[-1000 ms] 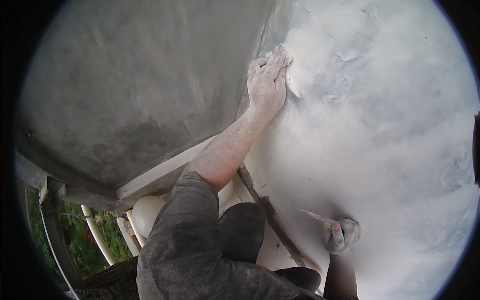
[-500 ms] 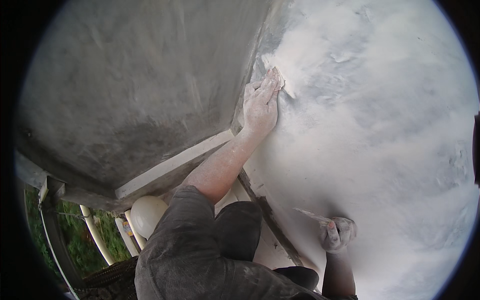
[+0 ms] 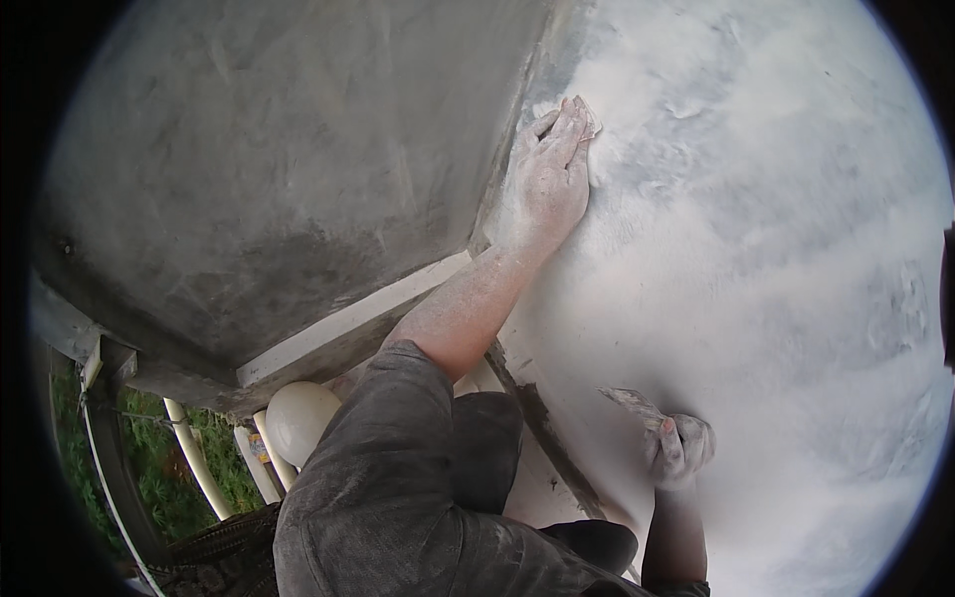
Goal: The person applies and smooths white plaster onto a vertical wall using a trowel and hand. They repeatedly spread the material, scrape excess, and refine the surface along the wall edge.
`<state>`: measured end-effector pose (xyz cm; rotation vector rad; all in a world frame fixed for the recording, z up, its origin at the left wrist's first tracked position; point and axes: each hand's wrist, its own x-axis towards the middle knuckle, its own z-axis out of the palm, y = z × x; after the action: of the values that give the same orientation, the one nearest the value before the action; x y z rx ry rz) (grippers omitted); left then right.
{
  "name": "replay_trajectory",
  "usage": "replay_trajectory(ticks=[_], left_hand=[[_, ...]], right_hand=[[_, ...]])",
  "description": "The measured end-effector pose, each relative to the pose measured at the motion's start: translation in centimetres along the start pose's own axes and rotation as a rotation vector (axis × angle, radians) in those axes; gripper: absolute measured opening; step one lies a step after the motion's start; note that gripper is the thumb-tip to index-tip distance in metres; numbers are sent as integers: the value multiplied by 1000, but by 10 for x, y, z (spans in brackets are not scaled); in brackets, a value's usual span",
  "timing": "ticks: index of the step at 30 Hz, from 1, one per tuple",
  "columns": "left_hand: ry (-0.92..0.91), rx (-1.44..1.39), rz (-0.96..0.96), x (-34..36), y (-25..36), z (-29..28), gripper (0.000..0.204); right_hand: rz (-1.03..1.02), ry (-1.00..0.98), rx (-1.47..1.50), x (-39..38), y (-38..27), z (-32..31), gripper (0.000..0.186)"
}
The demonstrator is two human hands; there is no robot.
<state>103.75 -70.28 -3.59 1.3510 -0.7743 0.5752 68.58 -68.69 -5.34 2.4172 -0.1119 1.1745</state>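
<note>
My left hand, coated in white dust, presses a small whitish flat pad against the white, powdery wall, close beside its seam with the grey cement surface. The fingers lie bunched over the pad, whose material I cannot make out clearly. Lower down at the right, my right hand has its fingers curled round a thin, white-crusted scraper, its blade pointing up to the left, close to the white wall.
A pale ledge runs below the grey surface. At the lower left are a white rounded fixture, pale posts, a dark metal frame and green plants beyond. A dark strip runs along the white wall's lower edge near my legs.
My left hand with the pad dipped down along the seam half a second ago and is now back up, slightly further right. My right hand with the scraper has shifted a little.
</note>
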Motion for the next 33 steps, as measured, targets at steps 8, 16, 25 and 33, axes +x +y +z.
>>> replay_trajectory(ticks=[8,16,25,33], left_hand=[[-176,1,-83,-23,10,-3,34],[-65,-39,-8,-37,18,-8,35],[-128,-157,-168,40,33,-12,41],[-191,-109,-123,53,43,-13,44]], right_hand=[[2,-7,83,-8,3,-2,71],[66,-56,151,-5,-7,-11,68],[457,70,162,-16,0,-75,63],[210,70,-20,-32,10,-64,59]])
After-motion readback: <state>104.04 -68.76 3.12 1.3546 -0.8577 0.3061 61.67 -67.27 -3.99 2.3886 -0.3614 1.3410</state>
